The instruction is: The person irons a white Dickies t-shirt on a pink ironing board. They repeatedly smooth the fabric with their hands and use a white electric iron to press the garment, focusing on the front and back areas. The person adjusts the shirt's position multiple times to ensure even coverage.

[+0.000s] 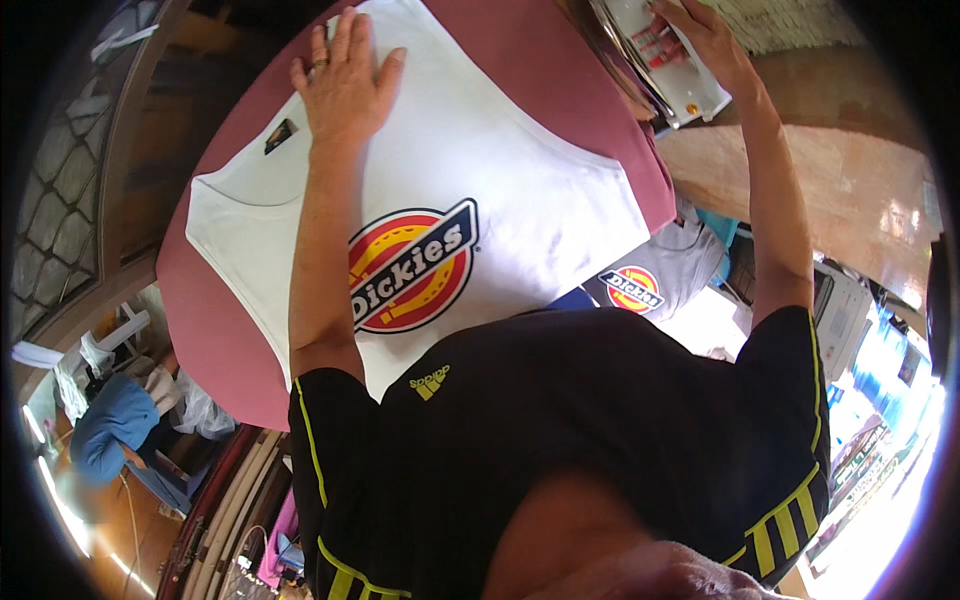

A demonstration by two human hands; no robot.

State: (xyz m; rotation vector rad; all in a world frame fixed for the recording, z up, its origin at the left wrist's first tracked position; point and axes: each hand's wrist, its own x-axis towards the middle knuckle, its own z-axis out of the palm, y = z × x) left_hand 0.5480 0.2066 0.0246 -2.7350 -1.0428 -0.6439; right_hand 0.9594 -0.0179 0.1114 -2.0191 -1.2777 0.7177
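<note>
A white sleeveless shirt [530,170] lies spread over a maroon-covered ironing board [560,70]. A round red, yellow and dark blue print sits on its front, and a small dark label shows at the neckline. My left hand [350,85] rests flat on the upper part of the shirt, fingers stretched out and slightly spread. Off the board's far right edge, my right hand [708,42] is closed round the handle of a white iron [695,100] with a shiny metal edge. The iron is apart from the shirt, and the frame's top edge cuts it off.
A grey garment [680,265] with a similar print hangs by the board's right edge. A wooden surface [820,180] lies at right. At left are a latticed window [65,190], blue cloth [110,425] and clear plastic bags [205,408]. A pale appliance [840,310] stands at right.
</note>
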